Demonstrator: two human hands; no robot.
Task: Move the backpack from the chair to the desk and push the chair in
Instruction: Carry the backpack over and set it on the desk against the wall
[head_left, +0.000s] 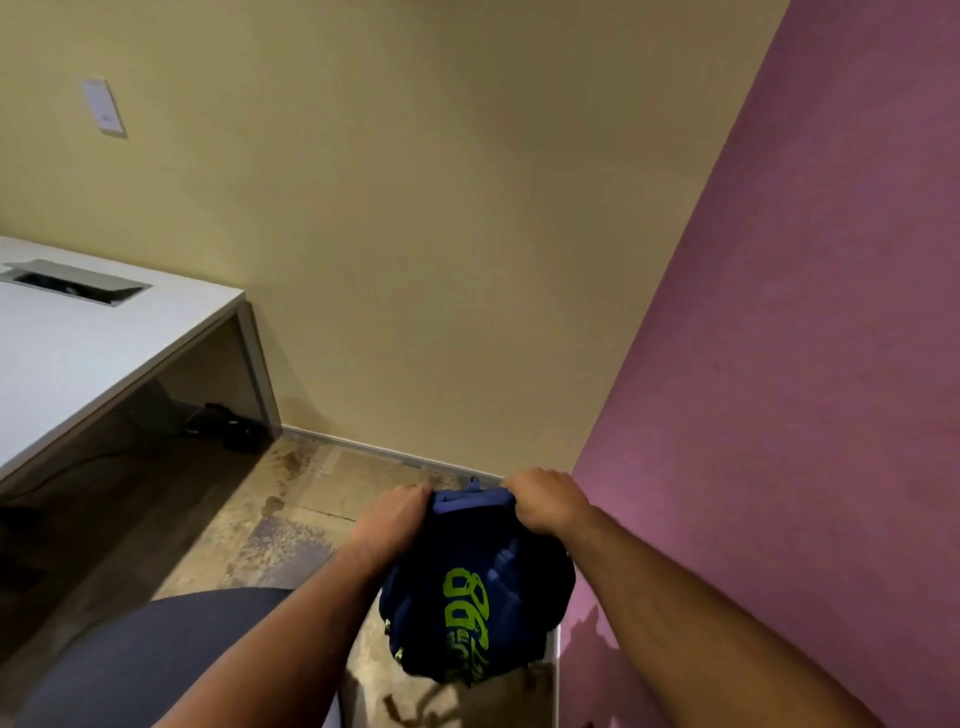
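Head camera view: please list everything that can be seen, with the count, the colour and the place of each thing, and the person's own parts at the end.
dark blue fabric backpack with green lettering: one, dark blue and green, lower centre, held up above the floor
white flat-topped desk: one, white, left side
grey cable hatch: one, grey, set in the desk top
dark grey chair seat: one, dark grey, bottom left
dark cables: several, black, on the floor under the desk
white wall plate: one, white, on the yellow wall, upper left
pink wall: one, pink, right side
mottled brown floor: one, brown, centre
left hand: one, gripping the backpack's top
right hand: one, gripping the backpack's top
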